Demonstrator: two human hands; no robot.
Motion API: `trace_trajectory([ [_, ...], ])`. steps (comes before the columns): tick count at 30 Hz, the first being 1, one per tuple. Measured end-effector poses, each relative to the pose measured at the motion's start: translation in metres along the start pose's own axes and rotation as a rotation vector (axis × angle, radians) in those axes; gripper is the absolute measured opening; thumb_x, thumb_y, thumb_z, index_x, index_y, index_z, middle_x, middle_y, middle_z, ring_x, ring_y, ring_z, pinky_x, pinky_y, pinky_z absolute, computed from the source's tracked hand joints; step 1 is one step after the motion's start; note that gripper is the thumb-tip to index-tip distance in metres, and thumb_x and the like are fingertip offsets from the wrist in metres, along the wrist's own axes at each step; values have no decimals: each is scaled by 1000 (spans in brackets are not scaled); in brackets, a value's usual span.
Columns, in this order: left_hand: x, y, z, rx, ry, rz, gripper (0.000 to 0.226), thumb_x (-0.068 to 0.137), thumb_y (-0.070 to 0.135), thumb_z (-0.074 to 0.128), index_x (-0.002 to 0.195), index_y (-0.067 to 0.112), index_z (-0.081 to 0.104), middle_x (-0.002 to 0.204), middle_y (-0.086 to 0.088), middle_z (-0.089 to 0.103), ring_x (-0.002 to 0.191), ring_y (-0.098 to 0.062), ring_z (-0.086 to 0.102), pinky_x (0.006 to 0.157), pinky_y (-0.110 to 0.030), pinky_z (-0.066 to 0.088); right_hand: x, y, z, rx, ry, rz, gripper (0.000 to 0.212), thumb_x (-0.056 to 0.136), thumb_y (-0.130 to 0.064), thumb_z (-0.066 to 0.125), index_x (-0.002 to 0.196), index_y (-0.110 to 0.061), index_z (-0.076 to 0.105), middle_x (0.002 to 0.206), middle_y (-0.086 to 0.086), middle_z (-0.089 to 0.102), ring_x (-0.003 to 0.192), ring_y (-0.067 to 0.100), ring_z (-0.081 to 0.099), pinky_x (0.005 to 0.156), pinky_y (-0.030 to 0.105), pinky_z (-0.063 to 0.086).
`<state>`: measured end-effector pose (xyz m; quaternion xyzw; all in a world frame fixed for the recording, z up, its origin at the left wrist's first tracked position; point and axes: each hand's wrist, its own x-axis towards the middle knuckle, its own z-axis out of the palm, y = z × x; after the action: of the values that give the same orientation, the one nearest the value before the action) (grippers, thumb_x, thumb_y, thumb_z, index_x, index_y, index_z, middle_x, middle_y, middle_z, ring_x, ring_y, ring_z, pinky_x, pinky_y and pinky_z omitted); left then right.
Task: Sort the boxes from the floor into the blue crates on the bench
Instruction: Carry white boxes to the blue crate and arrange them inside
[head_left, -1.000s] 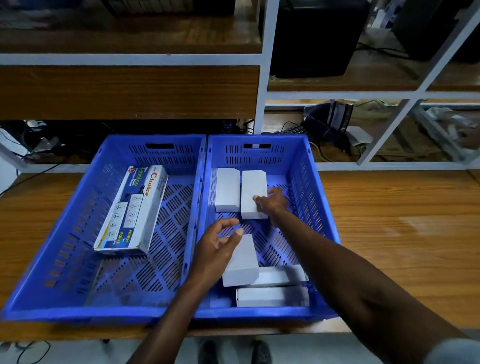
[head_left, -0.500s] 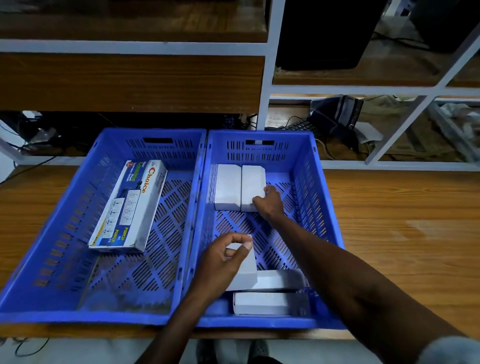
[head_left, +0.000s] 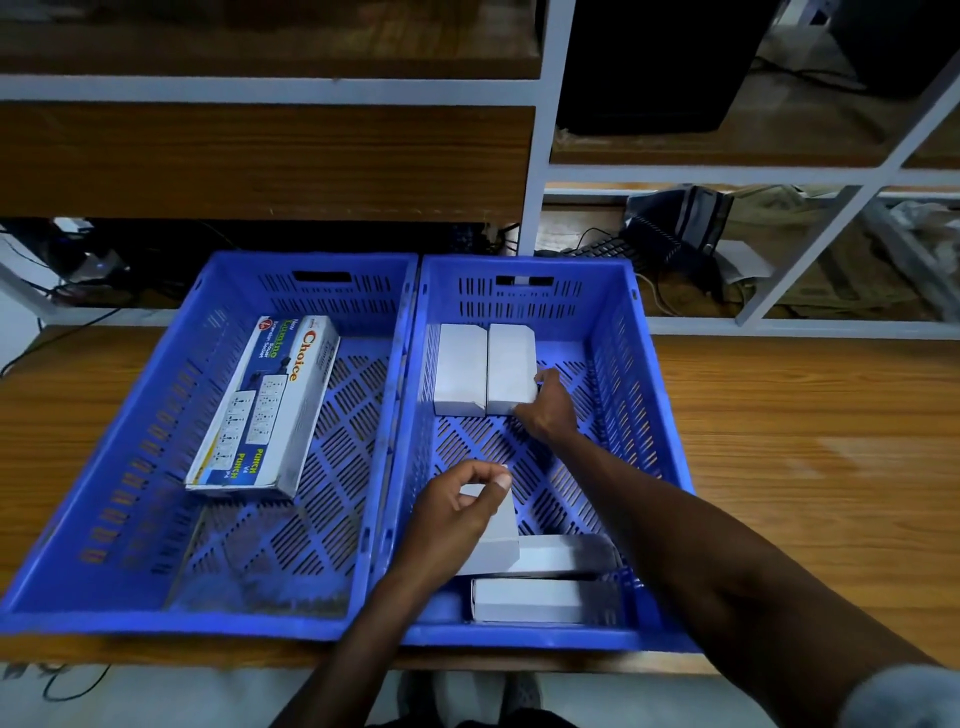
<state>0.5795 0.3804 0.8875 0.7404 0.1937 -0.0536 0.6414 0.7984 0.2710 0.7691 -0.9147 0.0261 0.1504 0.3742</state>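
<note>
Left hand grips white box; right hand pinches another box, both in right crate.
Two boxes lie under left hand; printed box in left crate.

You have two blue crates of slotted, slightly shiny plastic on a smooth, varnished wood-grain worktop. The white boxes look like matt card; the long printed box is glossy card. The shelf frame behind looks like white-painted metal.
</note>
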Motion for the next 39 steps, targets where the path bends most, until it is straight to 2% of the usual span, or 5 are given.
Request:
trace_trajectory([
  [13, -3, -5, -12, 375, -69, 57, 23, 94, 27, 71, 117, 28, 64, 132, 9, 55, 100, 12, 49, 76, -3, 37, -20, -10, -28, 143, 44, 21, 66, 84, -21, 81, 140, -8, 50, 139, 16, 57, 119, 37, 60, 92, 43, 53],
  [23, -2, -14, -8, 713, -274, -104, 118, 69, 45, 91, 158, 25, 17, 158, -7, 26, 144, -33, 32, 116, -41, 35, -110, -5, -59, -110, -393, -15, 19, 93, -30, 69, 95, -11, 69, 97, 14, 74, 79, 23, 65, 63, 30, 48],
  [27, -3, -14, -3, 600, -283, -108, 111, 75, 32, 91, 157, 22, 17, 154, -9, 29, 138, -25, 40, 94, -20, 36, -142, -6, -57, -132, -516, 36, 56, 95, -56, 63, 110, -2, 70, 102, 15, 75, 78, 21, 62, 61, 27, 46],
  [32, -2, -19, -1, 547, -199, -14, 103, 75, 17, 90, 155, 18, 25, 148, -8, 39, 128, -21, 45, 86, -16, 35, -159, -8, -52, -83, -500, 23, 38, 97, -48, 63, 87, -12, 68, 85, 10, 69, 77, 20, 58, 65, 27, 44],
  [39, 1, -25, 2, 380, -91, 204, 89, 79, 5, 81, 148, 39, 34, 143, 2, 51, 125, -24, 55, 101, -39, 51, -167, -14, -59, 140, -523, 199, 52, 87, -71, 56, 95, -22, 72, 100, 5, 74, 88, 23, 69, 75, 33, 52],
])
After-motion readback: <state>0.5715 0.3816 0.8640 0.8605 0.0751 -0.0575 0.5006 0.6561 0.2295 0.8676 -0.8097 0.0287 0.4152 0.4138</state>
